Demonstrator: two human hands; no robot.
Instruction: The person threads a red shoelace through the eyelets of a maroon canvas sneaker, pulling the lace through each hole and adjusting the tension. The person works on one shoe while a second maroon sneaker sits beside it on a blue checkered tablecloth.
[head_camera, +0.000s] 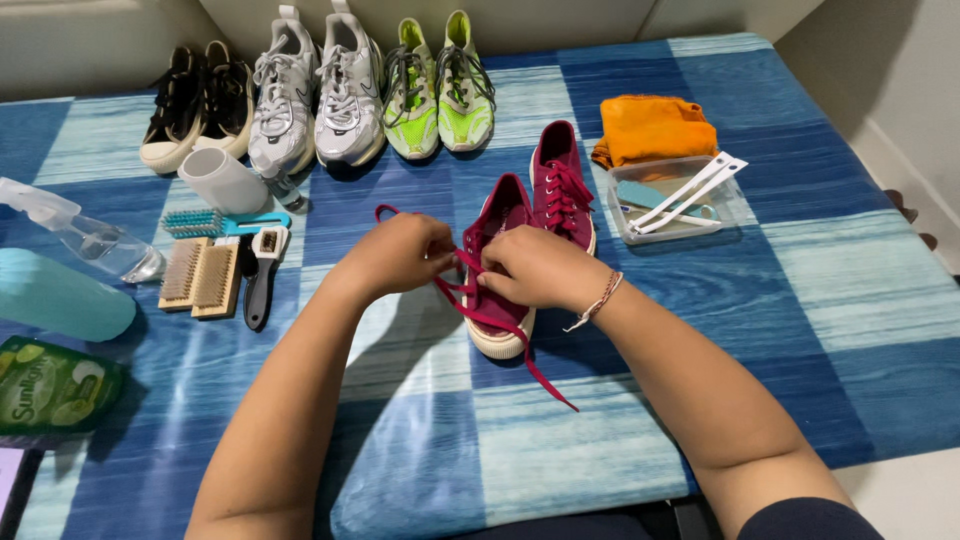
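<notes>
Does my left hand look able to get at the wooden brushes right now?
Probably yes, once it lets go: the left hand is pinching the maroon lace, but nothing lies between it and the wooden brushes.

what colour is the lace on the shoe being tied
Dark red, matching the maroon shoe; the lace shows best in the head view.

A maroon canvas sneaker (500, 300) with a cream sole stands upright on the checked cloth, its matching lace (520, 350) trailing loose.
</notes>
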